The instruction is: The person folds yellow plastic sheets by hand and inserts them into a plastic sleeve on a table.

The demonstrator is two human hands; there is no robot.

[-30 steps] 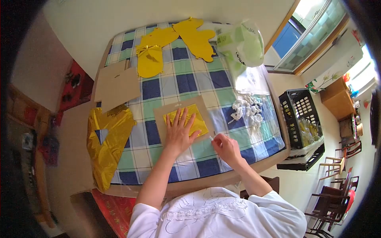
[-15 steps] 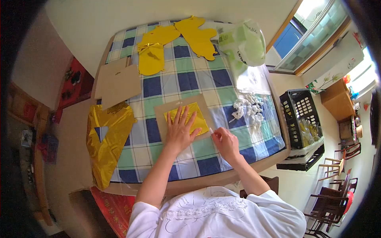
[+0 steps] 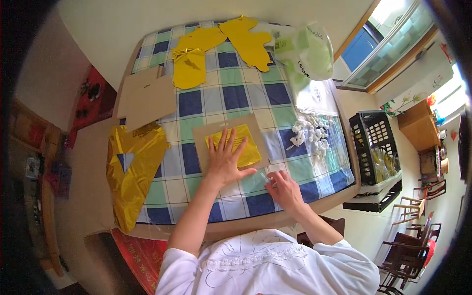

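Note:
My left hand (image 3: pixel 225 161) lies with fingers spread on a folded gold foil sheet (image 3: pixel 250 150), which rests on a square brown cardboard piece (image 3: pixel 198 140) with a small slot at its top edge. Just beyond the cardboard's lower right corner, my right hand (image 3: pixel 285 191) pinches a small whitish, partly see-through strip (image 3: pixel 265 176); its exact kind is too small to make out. To the right lies a pile of white crumpled ties or string (image 3: pixel 309 132).
Several cardboard pieces (image 3: pixel 147 98) and a gold foil sheet (image 3: pixel 132 167) lie at the left. Yellow foil shapes (image 3: pixel 246 44) and a green-white plastic bag (image 3: pixel 314 54) are at the back of the checked tablecloth (image 3: pixel 231 101). A black crate (image 3: pixel 368 123) stands right of the table.
My right hand has drawn back slightly from the cardboard's corner, toward me, with the small strip. My left thumb has spread away from the foil. The camera view has shifted a little.

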